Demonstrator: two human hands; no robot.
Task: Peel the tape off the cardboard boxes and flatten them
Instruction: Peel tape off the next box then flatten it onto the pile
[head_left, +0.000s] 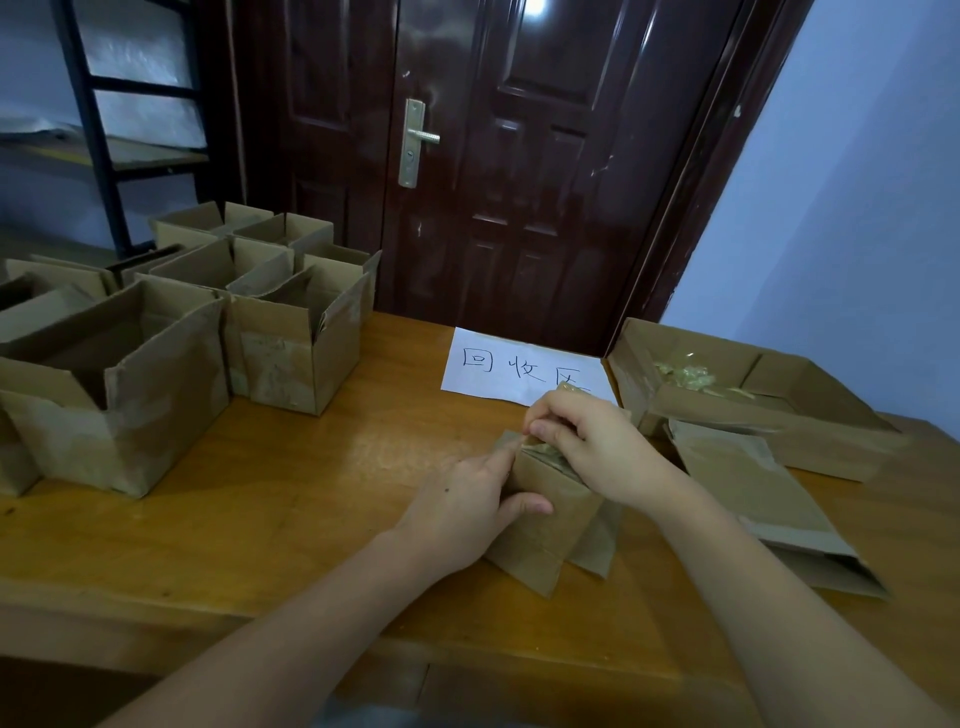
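**At the table centre — tape peel on a small box**

At the centre of the wooden table (322, 467) I saw a small cardboard box (545, 525) standing on end, its lower flaps splayed against the tabletop. The left hand (462, 512) gripped the box — thumb curled across the near face, index finger reaching up to the top edge. The right hand (597, 441) sat over the top of the box, fingers curled and pinching a crumpled strip of tape (545, 451) at the top seam.

To the left I noted a cluster of open boxes (182, 332), flaps up, standing close together. To the right lay a flattened box (753, 488), and beyond it an open carton (779, 410) holding wads of tape (685, 375). A white paper sign (514, 364) with handwritten characters lay just behind the hands, in front of a dark door (519, 182).
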